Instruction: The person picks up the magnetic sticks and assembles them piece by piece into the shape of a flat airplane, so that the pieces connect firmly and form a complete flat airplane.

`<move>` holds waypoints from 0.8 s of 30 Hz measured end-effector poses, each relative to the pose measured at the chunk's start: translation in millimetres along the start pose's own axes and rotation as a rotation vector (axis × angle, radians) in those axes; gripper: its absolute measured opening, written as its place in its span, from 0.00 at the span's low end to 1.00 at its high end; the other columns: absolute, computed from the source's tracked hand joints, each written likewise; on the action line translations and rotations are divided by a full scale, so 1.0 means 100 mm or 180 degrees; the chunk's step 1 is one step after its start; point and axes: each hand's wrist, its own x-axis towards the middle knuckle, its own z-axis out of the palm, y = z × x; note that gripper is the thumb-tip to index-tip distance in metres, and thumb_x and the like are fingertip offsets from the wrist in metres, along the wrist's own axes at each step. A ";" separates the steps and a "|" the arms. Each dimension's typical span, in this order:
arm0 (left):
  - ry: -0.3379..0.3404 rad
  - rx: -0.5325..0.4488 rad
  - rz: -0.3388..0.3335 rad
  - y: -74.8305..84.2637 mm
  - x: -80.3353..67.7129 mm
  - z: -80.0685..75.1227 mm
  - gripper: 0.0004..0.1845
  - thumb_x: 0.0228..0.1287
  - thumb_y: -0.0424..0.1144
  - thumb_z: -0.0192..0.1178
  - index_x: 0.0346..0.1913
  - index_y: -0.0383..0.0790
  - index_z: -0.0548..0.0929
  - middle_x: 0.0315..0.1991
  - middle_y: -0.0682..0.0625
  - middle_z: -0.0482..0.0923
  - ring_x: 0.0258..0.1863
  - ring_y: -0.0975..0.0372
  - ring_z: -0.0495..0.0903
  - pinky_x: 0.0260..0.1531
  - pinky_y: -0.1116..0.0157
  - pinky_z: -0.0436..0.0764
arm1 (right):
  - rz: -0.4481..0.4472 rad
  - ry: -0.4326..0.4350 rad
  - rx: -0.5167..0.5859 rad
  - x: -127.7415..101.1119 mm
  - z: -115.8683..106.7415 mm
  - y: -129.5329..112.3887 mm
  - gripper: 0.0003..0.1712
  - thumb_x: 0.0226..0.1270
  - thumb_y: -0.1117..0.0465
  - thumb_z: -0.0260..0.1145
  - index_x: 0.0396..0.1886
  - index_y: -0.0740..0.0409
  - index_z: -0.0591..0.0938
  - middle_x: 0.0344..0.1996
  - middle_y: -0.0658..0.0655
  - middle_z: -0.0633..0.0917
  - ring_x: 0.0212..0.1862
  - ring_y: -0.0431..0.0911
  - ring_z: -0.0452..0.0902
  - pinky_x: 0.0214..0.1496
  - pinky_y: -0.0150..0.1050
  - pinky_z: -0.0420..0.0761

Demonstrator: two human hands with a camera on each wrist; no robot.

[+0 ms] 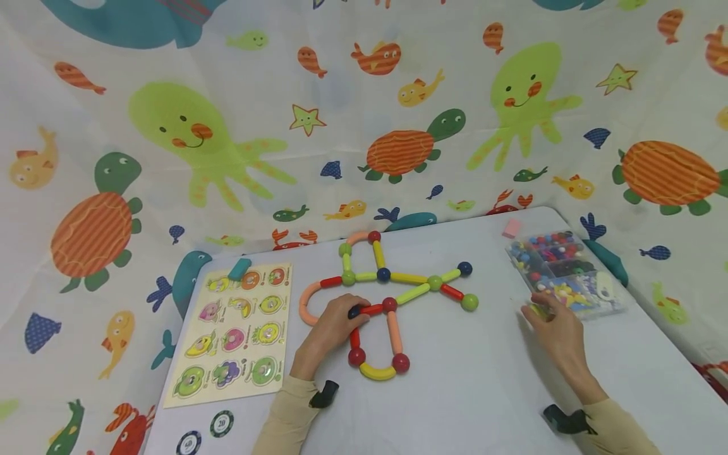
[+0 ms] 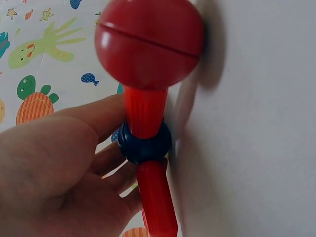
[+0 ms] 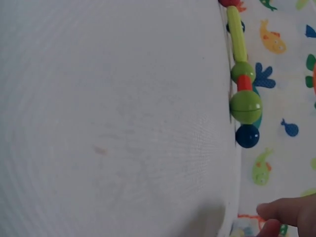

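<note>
In the head view, a flat figure of coloured magnetic rods and balls lies mid-table. My left hand (image 1: 335,321) grips the dark blue ball (image 2: 144,143) at its lower left corner. Red rods (image 2: 157,197) join that ball, and a red ball (image 2: 150,42) looms close in the left wrist view. My right hand (image 1: 560,332) is beside the divided plastic box (image 1: 611,309), its thumb and fingers curled around a small yellow-green piece (image 1: 539,309), mostly hidden. The right wrist view shows only fingertips (image 3: 284,211). The figure's right end has a green ball (image 1: 469,302) and a blue ball (image 1: 464,269).
A wooden fruit puzzle board (image 1: 227,392) lies at the left, with a teal block (image 1: 239,270) on it. Two round chips (image 1: 222,423) are near the front left. A pink block (image 1: 512,228) sits behind the box. A printed sea-animal cloth (image 1: 341,145) hangs behind the table.
</note>
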 end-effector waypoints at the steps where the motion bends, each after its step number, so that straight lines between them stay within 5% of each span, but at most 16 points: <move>1: -0.0001 -0.0001 0.0002 0.00 0.00 0.00 0.17 0.68 0.40 0.67 0.58 0.46 0.84 0.51 0.52 0.82 0.49 0.60 0.76 0.59 0.56 0.79 | -0.0012 0.0013 -0.0014 -0.01 0.00 0.00 0.25 0.73 0.51 0.66 0.60 0.63 0.81 0.57 0.68 0.84 0.31 0.37 0.74 0.25 0.29 0.72; 9: 0.0001 0.0000 0.0011 -0.03 0.00 0.01 0.17 0.68 0.40 0.67 0.58 0.47 0.84 0.51 0.53 0.82 0.48 0.60 0.76 0.59 0.56 0.79 | 0.0019 0.0113 -0.0136 -0.09 0.01 0.02 0.26 0.74 0.52 0.64 0.64 0.63 0.80 0.38 0.66 0.88 0.23 0.36 0.73 0.19 0.34 0.69; 17: 0.0013 -0.0004 0.0025 -0.03 0.00 0.01 0.17 0.67 0.40 0.68 0.58 0.47 0.84 0.51 0.52 0.83 0.49 0.60 0.77 0.59 0.56 0.79 | -0.0017 0.0169 -0.0124 -0.14 -0.01 0.04 0.22 0.71 0.57 0.67 0.60 0.62 0.82 0.52 0.68 0.86 0.26 0.30 0.73 0.21 0.32 0.71; 24: 0.0013 -0.0015 0.0028 -0.02 -0.01 0.00 0.17 0.68 0.40 0.67 0.58 0.46 0.84 0.51 0.52 0.82 0.48 0.61 0.76 0.58 0.56 0.79 | -0.0060 0.0226 -0.0209 -0.17 -0.05 0.03 0.21 0.69 0.59 0.69 0.58 0.63 0.83 0.52 0.70 0.85 0.24 0.39 0.71 0.20 0.32 0.68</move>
